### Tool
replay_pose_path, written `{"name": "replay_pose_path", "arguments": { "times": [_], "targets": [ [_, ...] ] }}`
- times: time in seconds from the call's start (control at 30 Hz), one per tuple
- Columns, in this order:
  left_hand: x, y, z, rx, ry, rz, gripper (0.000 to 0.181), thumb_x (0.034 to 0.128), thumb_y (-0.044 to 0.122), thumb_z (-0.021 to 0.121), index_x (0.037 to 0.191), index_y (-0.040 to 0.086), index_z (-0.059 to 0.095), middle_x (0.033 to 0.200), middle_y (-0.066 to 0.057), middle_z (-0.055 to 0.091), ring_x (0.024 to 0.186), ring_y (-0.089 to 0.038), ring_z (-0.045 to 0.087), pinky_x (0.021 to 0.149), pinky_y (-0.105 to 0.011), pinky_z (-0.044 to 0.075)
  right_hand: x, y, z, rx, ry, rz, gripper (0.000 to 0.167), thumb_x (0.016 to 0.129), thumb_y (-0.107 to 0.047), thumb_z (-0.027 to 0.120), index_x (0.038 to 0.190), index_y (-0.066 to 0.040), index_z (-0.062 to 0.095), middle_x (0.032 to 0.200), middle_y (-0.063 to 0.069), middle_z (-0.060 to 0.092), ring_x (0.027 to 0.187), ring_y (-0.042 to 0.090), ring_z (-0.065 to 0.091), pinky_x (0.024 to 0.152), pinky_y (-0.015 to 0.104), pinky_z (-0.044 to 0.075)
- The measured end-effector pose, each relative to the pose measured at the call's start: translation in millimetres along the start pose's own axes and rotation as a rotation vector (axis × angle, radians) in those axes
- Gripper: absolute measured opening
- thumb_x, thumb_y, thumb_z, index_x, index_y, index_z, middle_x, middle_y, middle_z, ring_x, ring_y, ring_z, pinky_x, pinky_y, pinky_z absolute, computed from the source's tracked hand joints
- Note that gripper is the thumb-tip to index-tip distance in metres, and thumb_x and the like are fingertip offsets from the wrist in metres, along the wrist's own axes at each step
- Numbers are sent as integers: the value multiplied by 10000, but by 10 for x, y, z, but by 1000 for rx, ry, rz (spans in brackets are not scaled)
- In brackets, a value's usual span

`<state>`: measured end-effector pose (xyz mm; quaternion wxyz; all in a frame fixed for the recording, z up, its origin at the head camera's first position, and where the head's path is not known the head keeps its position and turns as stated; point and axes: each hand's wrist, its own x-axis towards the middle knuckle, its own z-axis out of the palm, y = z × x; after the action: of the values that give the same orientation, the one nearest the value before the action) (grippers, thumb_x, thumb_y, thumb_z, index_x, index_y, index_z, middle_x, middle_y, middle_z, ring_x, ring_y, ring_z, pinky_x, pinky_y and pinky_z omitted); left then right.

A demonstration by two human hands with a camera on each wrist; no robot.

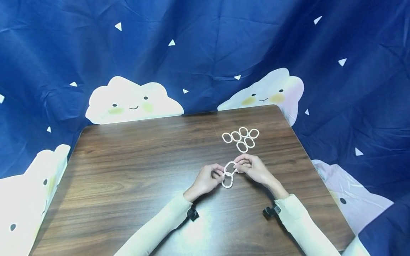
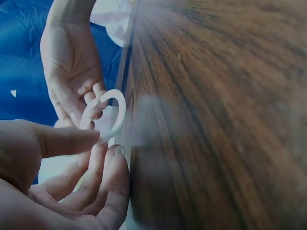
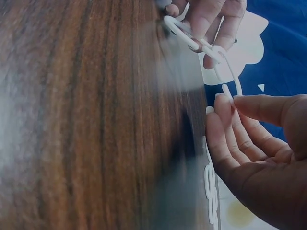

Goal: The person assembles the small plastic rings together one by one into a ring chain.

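Observation:
Two white oval rings, linked together, are held between the hands just above the table. My left hand (image 1: 206,180) pinches the lower ring (image 1: 227,186) near where the two rings cross. With thumb and fingertips my right hand (image 1: 254,170) pinches the upper ring (image 1: 229,163) at its right side. In the right wrist view the upper ring (image 3: 235,76) has a gap in its loop by the right thumb, and the lower ring (image 3: 180,31) hangs through it. The left wrist view shows one ring (image 2: 121,112) beyond the left thumb.
Several more white oval rings (image 1: 236,136) lie in a cluster on the brown wooden table (image 1: 144,160), beyond the right hand. A blue curtain (image 1: 201,46) printed with clouds hangs behind the table. Each wrist wears a small black camera (image 1: 193,214).

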<state>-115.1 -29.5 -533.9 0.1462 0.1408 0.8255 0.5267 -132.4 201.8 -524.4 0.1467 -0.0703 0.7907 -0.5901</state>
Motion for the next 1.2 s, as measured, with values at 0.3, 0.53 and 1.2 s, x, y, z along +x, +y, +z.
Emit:
{"name": "replay_pose_path", "arguments": {
  "times": [0.3, 0.53, 1.2],
  "targets": [
    [9, -35, -33, 25, -64, 42, 212, 870, 40, 794, 1073, 5, 743, 945, -145, 793, 803, -182, 757, 671, -132, 566, -24, -10, -11, -57, -54, -28, 224, 957, -8, 696, 1163, 78, 676, 1052, 293, 732, 883, 202, 762, 789, 275, 642],
    [38, -43, -54, -19, -71, 42, 262, 870, 51, 801, 1112, -26, 738, 973, -173, 795, 755, -166, 741, 598, -154, 560, -18, -15, 2, -67, -70, -27, 208, 958, -21, 705, 1152, 52, 693, 1052, 278, 743, 908, 257, 768, 788, 291, 649],
    [154, -43, 3, 3, 52, 41, 162, 962, 134, 712, 1103, 75, 762, 982, -97, 808, 767, -100, 732, 597, -147, 545, -2, -4, 47, -30, -102, -39, 208, 971, -27, 692, 1143, 90, 679, 1025, 298, 733, 862, 223, 759, 779, 328, 658]
  ]
}}
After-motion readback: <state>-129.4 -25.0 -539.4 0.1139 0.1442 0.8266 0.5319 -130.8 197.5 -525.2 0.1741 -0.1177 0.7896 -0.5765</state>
